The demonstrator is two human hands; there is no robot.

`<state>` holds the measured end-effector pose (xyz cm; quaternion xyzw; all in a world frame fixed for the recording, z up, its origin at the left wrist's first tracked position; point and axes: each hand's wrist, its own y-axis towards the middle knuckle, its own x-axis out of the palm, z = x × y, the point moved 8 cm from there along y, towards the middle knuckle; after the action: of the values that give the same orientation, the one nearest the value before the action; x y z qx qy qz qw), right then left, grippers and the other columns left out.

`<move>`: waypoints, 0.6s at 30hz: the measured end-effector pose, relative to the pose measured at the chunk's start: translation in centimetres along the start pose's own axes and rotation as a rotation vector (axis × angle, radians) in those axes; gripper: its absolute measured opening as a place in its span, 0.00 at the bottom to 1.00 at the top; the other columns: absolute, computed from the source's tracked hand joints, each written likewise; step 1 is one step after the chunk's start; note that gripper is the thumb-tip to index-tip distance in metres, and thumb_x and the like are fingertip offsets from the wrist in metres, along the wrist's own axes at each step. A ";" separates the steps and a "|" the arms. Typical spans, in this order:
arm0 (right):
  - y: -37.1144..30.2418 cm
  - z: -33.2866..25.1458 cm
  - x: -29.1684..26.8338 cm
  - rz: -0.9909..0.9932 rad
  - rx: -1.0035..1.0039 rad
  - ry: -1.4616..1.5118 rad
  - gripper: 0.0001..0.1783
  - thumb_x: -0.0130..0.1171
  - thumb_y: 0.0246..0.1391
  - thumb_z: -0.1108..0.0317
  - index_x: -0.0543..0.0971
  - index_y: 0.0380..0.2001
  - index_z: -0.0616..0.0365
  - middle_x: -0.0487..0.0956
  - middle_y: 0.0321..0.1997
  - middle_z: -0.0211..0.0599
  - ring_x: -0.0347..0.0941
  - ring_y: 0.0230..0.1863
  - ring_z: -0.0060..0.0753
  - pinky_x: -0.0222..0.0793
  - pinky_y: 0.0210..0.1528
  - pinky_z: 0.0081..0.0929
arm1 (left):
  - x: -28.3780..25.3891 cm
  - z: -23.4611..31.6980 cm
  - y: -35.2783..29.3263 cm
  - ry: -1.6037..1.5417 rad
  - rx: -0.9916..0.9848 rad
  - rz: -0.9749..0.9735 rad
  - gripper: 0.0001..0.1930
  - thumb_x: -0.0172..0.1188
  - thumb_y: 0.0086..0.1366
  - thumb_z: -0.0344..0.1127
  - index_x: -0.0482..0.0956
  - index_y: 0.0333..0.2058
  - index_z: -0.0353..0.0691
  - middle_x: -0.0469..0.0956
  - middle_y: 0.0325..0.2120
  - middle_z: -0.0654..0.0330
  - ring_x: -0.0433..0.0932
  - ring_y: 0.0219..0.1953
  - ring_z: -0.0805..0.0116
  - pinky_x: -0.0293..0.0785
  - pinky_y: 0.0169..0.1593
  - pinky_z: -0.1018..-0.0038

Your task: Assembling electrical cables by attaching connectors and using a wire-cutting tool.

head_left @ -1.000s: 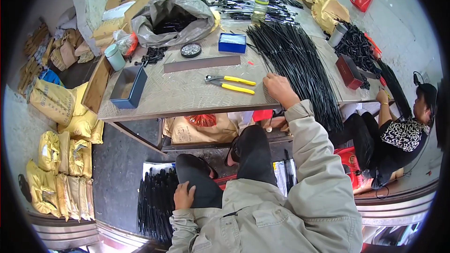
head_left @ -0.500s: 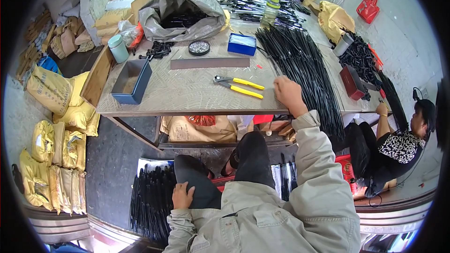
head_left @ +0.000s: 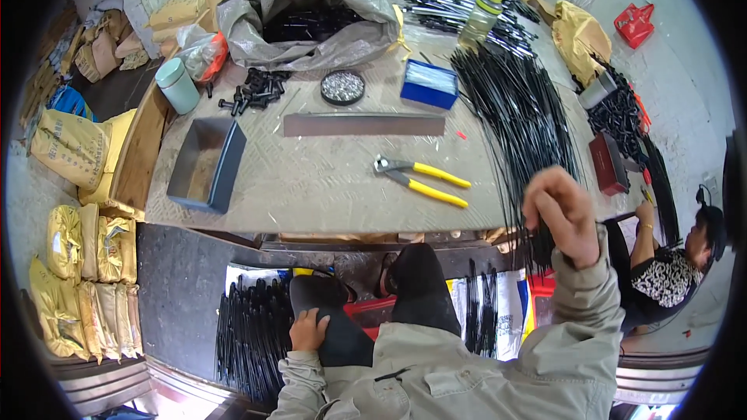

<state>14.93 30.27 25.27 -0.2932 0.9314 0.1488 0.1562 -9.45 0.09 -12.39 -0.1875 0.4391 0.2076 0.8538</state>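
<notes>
My right hand [head_left: 563, 216] is raised over the near end of a large bundle of long thin black rods [head_left: 521, 117] on the table's right side. Its fingers are curled in and slightly blurred; whatever they pinch, if anything, cannot be made out. My left hand [head_left: 310, 330] lies on my left thigh with its fingers apart, holding nothing. Left of the bundle lie end-cutting pliers [head_left: 424, 180] with yellow handles, their jaws pointing left. Behind them is a flat dark strip [head_left: 364, 124].
A grey-blue open box [head_left: 206, 165], a blue box of thin pale pieces [head_left: 429, 85], a round dish of small metal bits [head_left: 342, 88] and a grey sack [head_left: 303, 23] stand on the table [head_left: 327, 202]. Black rods [head_left: 253, 334] stand by my left leg. A co-worker [head_left: 677, 264] sits at right.
My right hand has moved right and toward me, from the tabletop beside the rods to above their near end. My view has shifted forward over the table. My left hand stays on the thigh.
</notes>
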 end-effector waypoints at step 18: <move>28.9 7.4 19.5 -0.454 -0.298 -0.723 0.02 0.52 0.50 0.73 0.73 0.29 0.56 0.76 0.28 0.42 0.73 0.28 0.48 0.66 0.26 0.37 | -4.5 -0.5 7.8 -0.297 -0.055 -0.109 0.21 0.53 0.58 0.50 0.75 0.43 0.42 0.76 0.35 0.50 0.76 0.37 0.50 0.73 0.37 0.60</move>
<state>-15.95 45.89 16.58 -0.4387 0.6974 0.3362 0.4562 -16.21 5.60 -10.01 -0.2015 0.2911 0.1981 0.9140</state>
